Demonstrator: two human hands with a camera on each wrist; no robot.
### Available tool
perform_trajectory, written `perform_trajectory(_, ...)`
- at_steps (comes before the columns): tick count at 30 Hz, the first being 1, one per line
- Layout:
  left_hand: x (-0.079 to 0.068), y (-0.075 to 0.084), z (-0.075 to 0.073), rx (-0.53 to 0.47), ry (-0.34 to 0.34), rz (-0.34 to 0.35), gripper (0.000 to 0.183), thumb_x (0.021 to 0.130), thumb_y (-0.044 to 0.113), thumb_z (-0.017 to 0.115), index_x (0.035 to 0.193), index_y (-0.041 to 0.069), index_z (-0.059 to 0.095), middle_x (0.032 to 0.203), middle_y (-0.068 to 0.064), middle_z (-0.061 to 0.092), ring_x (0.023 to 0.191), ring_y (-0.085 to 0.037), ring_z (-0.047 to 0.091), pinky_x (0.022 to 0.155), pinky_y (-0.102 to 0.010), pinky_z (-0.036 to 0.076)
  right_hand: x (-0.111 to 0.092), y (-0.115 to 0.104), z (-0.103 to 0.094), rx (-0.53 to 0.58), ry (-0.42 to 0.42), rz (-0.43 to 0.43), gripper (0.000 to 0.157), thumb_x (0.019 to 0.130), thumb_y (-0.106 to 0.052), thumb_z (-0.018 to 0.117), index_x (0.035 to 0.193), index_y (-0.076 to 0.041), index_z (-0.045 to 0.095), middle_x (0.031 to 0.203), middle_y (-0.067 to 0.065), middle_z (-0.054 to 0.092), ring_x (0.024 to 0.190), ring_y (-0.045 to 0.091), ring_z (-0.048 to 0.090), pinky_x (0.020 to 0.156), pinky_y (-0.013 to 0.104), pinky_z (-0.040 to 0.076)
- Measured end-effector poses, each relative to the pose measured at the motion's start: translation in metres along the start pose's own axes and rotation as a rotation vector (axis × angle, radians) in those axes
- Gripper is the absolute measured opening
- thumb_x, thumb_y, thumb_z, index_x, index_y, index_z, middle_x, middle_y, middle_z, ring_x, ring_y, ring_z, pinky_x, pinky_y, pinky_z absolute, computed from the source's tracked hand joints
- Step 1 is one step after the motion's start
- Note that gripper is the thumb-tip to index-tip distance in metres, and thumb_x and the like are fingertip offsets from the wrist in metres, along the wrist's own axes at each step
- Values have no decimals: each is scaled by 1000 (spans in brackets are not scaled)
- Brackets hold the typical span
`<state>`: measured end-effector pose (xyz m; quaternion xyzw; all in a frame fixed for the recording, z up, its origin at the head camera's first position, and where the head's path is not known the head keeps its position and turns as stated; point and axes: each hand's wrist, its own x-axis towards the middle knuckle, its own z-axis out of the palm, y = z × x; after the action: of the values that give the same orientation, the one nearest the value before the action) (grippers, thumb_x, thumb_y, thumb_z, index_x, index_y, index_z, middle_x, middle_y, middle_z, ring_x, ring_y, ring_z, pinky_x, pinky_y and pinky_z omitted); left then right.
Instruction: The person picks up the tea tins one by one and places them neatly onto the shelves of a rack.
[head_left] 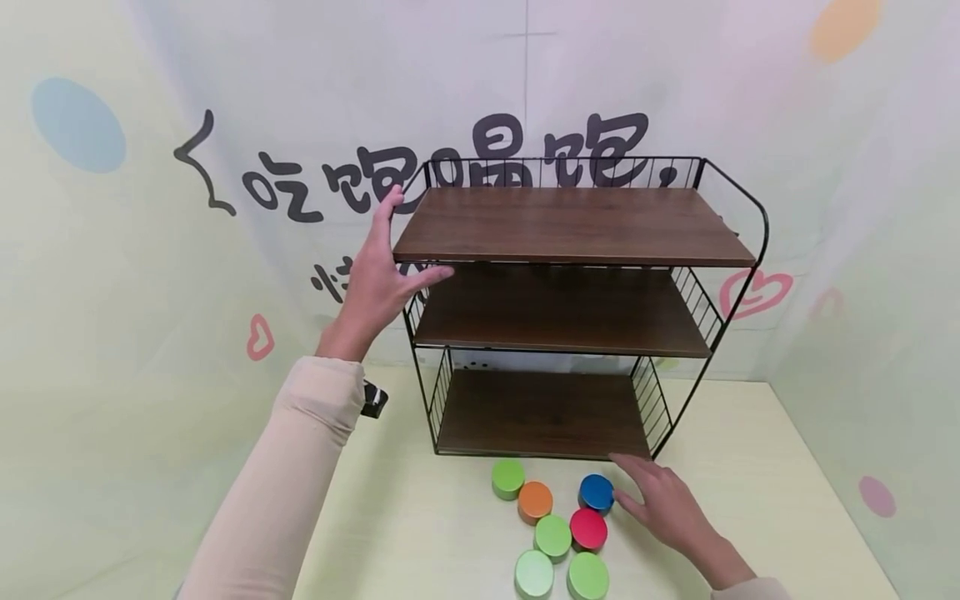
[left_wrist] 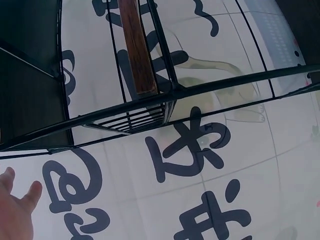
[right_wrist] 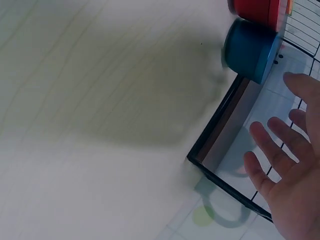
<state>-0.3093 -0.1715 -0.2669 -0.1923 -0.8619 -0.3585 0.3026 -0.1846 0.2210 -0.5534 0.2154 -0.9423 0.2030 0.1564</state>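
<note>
A three-tier rack with dark wooden shelves (head_left: 573, 221) and a black wire frame stands on the table. My left hand (head_left: 375, 279) is at its upper left corner, thumb stretched along the front edge of the top shelf and fingers pointing up beside the frame. In the left wrist view that hand (left_wrist: 15, 215) shows spread fingers near the black frame bar (left_wrist: 125, 107). Low at the right front of the rack, my right hand (head_left: 671, 508) reaches in beside a round blue tin (head_left: 596, 490), fingers extended. The right wrist view shows nothing in its palm (right_wrist: 295, 210).
Before the rack stand more round tins: a red one (head_left: 588, 527), an orange one (head_left: 535, 502), a pale green one (head_left: 534, 573) and several bright green ones (head_left: 552, 535). A printed curtain (head_left: 300, 100) hangs behind and at both sides of the pale table (head_left: 757, 467).
</note>
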Motion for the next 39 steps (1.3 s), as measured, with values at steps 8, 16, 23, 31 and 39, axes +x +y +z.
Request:
perform_trajectory(8,1,0,1,9,-3,9,107,73,35,89,155,19,23,163,17,19,145,0,21,114,-41,31,0,-4,7,26,-110,-7,55,78,-15,83,129,-7,65,124,10,67,107,32,65,87,51,54)
perform_trajectory(16,-1,1,2,-23,-24,-22,109,73,42,86,157,23,19,163,11,24,145,-5,26,114,-42,31,-5,-2,11,59,-129,-72,57,76,-20,85,128,-5,65,124,10,68,106,29,67,86,49,54)
perform_trajectory(23,-1,2,1,-22,-13,-21,105,76,39,86,156,22,21,163,12,24,144,-8,28,114,-43,31,-3,0,18,70,-155,-98,58,78,-22,84,130,-5,64,127,11,67,109,30,66,87,50,53)
perform_trajectory(31,-1,2,2,-8,-32,-22,104,78,40,84,157,25,18,162,15,22,146,-13,27,114,-45,30,-3,0,22,99,-168,-64,56,79,-21,84,129,-4,65,127,12,66,112,32,64,88,51,53)
perform_trajectory(39,0,2,0,4,-31,-15,105,78,36,85,157,23,17,163,12,23,146,-21,30,113,-49,31,-1,0,25,159,-139,-89,53,79,-14,84,126,1,65,124,13,68,112,33,65,90,48,53)
